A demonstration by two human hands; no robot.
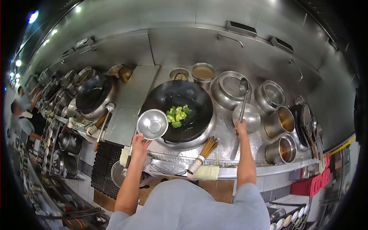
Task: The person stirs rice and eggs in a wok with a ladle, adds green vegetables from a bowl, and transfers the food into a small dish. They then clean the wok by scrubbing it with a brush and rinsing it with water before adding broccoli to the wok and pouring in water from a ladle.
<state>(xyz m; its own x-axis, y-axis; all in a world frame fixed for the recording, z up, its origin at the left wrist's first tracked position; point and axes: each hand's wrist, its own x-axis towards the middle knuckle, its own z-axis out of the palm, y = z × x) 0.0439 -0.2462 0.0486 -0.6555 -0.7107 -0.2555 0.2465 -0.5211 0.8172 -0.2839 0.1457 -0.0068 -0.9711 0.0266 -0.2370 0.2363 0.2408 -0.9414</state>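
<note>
this is a restaurant kitchen, and i'm standing at its wok line. the cooking table (276, 167) is all stainless steel, with a steel wall (184, 42) behind it. a big black wok (165, 99) sits in a round well in front of me, and a second wok (94, 96) sits to the left. steel pots (284, 119) of liquid crowd the right side, near a perforated strainer (251, 115) and a bamboo brush (207, 147). i hold a long ladle (243, 85) in my right hand (240, 127) and a steel bowl (151, 124) in my left hand (140, 145). a black rubber mat (105, 165) covers the floor on the left, and other people (23, 115) work at the far left.
</note>
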